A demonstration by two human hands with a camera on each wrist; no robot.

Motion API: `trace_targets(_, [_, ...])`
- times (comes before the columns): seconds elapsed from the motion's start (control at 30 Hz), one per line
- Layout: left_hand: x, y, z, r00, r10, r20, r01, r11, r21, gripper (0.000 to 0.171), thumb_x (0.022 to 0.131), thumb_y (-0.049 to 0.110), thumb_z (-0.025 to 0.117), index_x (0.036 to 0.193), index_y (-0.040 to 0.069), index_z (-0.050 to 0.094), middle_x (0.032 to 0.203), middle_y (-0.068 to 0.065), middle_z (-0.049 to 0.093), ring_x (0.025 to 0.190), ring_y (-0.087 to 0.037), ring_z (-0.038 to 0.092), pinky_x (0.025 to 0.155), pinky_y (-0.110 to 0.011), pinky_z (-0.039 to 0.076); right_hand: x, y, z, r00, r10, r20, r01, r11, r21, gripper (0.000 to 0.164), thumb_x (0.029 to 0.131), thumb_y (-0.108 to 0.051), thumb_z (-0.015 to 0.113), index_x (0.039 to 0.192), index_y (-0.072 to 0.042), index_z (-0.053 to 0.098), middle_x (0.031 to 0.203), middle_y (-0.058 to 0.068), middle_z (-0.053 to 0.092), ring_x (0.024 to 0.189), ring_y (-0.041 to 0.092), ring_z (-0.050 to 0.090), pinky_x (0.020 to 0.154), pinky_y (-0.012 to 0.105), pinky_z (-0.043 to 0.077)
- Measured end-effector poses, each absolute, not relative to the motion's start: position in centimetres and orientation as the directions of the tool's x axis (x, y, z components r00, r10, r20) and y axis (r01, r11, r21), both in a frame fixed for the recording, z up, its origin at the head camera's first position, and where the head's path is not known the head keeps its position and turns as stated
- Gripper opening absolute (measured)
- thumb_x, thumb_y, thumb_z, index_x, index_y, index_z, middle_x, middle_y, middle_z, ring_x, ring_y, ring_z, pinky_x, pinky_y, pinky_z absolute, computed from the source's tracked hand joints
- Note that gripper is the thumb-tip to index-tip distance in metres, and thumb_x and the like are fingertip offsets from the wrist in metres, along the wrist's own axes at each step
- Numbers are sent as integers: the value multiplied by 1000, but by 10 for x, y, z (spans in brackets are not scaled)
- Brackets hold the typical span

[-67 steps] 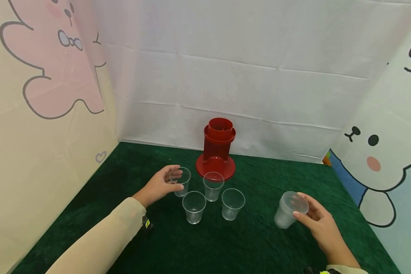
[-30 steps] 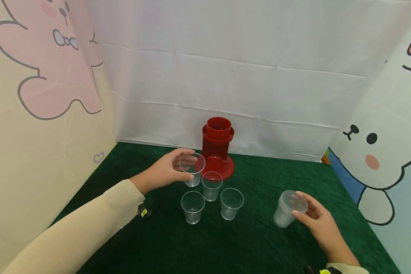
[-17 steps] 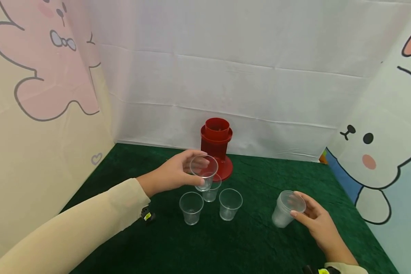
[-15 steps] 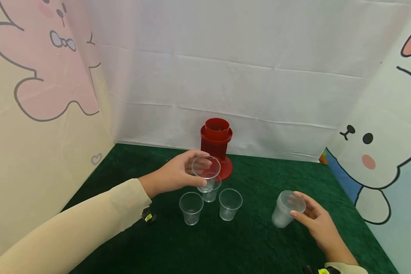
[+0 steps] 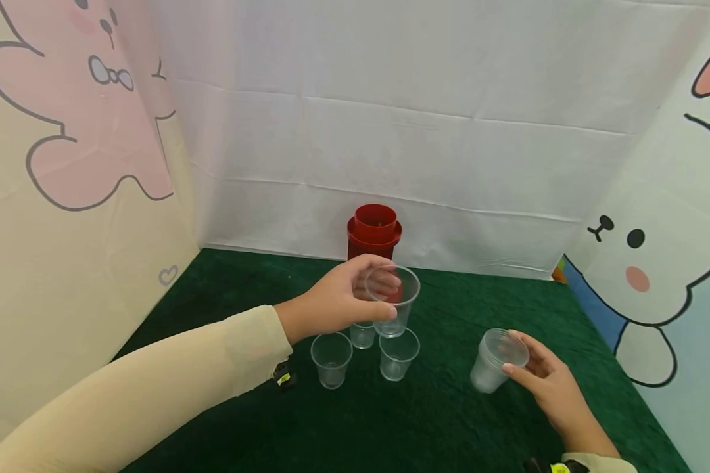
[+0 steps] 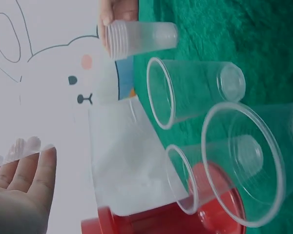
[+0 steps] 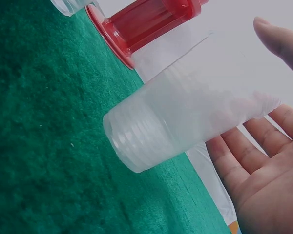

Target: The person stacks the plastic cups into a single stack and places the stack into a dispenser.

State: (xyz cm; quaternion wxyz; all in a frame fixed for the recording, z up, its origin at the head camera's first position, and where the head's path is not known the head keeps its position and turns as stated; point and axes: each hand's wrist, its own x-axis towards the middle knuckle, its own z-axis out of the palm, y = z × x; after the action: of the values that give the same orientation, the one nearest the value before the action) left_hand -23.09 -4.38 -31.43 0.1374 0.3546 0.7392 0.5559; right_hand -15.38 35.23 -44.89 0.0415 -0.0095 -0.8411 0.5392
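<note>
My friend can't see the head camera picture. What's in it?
A left hand holds up a clear cup near three other cups standing on green cloth. The right hand holds a stack of cups; a red stand is farther back.

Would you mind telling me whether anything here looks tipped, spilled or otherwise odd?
Nothing stands out: three cups and the red stand are upright on the cloth, the left hand holds a fourth cup, and the right hand holds a stack. I see no spill; fine cracks can't be ruled out.

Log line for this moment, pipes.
left hand holds clear plastic cup | right hand holds nested cup stack | three clear cups upright on green cloth
</note>
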Motion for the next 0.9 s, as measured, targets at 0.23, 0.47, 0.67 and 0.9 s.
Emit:
trace_targets(0.23, [-231,-26,-311,-691,698,188,373,121,920,64,93,22,79,148,18,47,133,2,64,122,-15,62,104,-34,50,-154,352,-447,-997,55,50,-23,415,-909,70,102,-30,68,159,-8,35,156,16,43,112,-7,55,85,19,53])
trace_targets(0.47, [-233,-5,-308,-672,718,181,384,130,914,62,91,26,81,146,21,50,132,7,64,123,-12,61,99,-30,52,-153,350,-446,-997,58,49,-20,414,-910,70,102,-29,69,159,-7,35,156,17,43,113,-7,55,85,19,53])
trace_targets(0.67, [-235,12,-303,-666,723,182,389,129,912,63,91,28,82,145,20,51,130,9,64,121,-10,61,97,-28,53,-153,350,-447,-996,61,64,-33,420,-907,68,102,-28,68,159,-7,36,154,13,46,113,-6,56,85,19,53])
trace_targets(0.9, [-239,34,-304,-658,727,196,396,113,911,64,92,30,80,147,19,50,128,11,64,115,-3,61,97,-25,52,-154,350,-447,-995,58,81,-49,422,-905,66,103,-26,67,158,-6,38,148,4,51,112,-5,57,84,19,53])
